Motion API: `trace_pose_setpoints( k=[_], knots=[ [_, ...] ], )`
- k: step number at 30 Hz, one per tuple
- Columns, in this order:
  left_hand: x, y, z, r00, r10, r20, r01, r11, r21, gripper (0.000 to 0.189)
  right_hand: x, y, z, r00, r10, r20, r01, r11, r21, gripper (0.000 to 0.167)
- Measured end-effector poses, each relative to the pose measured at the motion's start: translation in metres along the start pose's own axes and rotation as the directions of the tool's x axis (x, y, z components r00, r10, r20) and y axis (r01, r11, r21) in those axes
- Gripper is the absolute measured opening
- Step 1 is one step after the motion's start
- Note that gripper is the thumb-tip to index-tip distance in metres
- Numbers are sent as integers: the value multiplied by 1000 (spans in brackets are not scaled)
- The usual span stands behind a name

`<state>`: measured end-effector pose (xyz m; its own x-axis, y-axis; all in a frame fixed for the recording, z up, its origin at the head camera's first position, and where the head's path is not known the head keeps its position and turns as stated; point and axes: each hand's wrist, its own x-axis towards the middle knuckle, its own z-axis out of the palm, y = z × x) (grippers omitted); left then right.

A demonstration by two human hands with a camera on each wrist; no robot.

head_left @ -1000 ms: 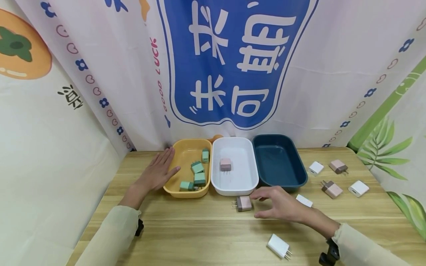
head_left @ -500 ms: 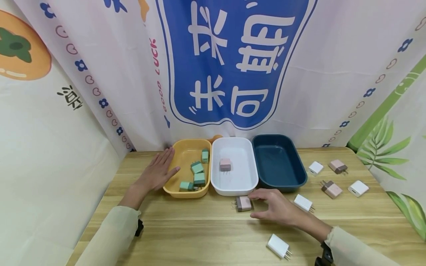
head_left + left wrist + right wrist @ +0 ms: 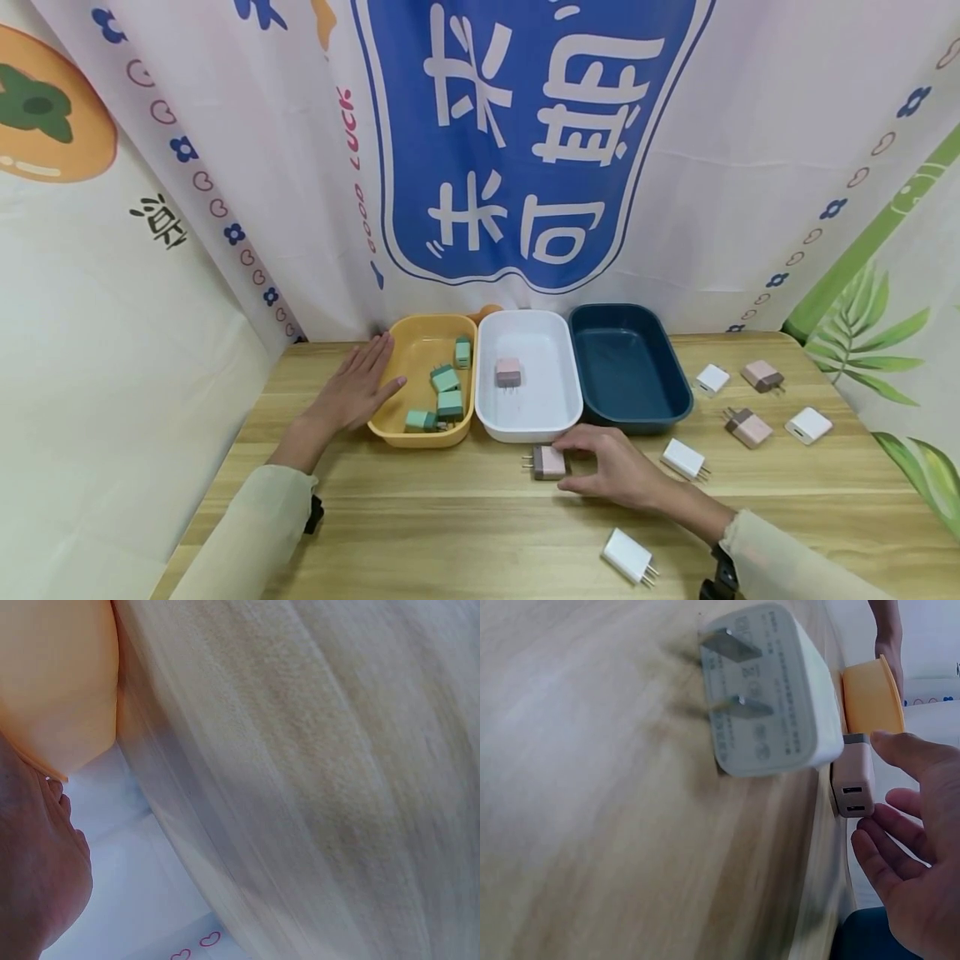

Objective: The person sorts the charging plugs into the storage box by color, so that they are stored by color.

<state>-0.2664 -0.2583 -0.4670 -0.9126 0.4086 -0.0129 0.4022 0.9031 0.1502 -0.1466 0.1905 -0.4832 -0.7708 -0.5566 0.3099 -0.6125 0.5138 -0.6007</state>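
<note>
My left hand (image 3: 352, 392) lies flat at the left rim of the yellow tray (image 3: 411, 333), fingers straight. Several green plug chargers (image 3: 445, 377) are inside that tray. My right hand (image 3: 611, 467) is at a pink-and-brown charger (image 3: 551, 462) on the table, just in front of the white tray (image 3: 528, 421). Thumb and index finger are spread to either side of it, fingertips right at its edges. In the right wrist view, the charger's two USB ports face the camera. Another pink charger (image 3: 507, 372) sits in the white tray.
A dark blue tray (image 3: 633, 408) stands right of the white one. White chargers (image 3: 628, 556) and pink chargers (image 3: 747, 427) lie scattered across the right of the wooden table (image 3: 420, 533). A printed curtain (image 3: 315, 150) hangs behind the trays.
My right hand has moved slightly left, its thumb and index finger coming up to the pink charger. The left hand has stayed in place.
</note>
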Motion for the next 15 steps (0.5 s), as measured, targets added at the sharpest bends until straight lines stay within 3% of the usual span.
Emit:
trace_pose_setpoints(
  k=[15],
  knots=[
    [1, 1, 0, 1000, 2, 1, -2, 1000, 8, 85, -2, 2, 15, 1000, 14, -10, -15, 999, -42, 42]
  ],
)
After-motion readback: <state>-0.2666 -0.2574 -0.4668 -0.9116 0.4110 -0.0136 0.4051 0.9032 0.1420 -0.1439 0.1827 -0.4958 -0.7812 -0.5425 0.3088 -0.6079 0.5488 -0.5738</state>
